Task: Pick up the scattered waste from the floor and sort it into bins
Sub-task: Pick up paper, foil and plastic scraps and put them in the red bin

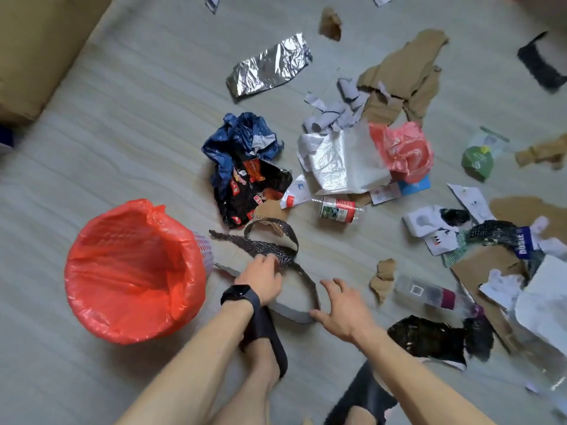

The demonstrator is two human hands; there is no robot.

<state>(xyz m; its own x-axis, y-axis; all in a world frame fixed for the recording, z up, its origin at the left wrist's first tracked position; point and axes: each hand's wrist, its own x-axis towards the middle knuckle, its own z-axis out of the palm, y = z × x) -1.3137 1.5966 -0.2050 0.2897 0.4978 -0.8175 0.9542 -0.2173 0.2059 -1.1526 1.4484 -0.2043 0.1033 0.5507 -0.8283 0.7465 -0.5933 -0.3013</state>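
Observation:
A long, twisted black patterned strip of packaging lies on the floor in front of me. My left hand, with a black watch on the wrist, grips the strip near its middle. My right hand hovers with fingers spread over the strip's grey lower loop, the thumb touching it. A bin lined with a red plastic bag stands open just left of my left hand. Beyond the strip lie a black-and-red snack wrapper, a crumpled blue bag and a small plastic bottle with a red label.
Scattered around are silver foil, a white plastic bag, a pink-red bag, torn brown cardboard, paper scraps, a clear bottle and a black wrapper. A large cardboard box sits far left. My sandalled feet are below.

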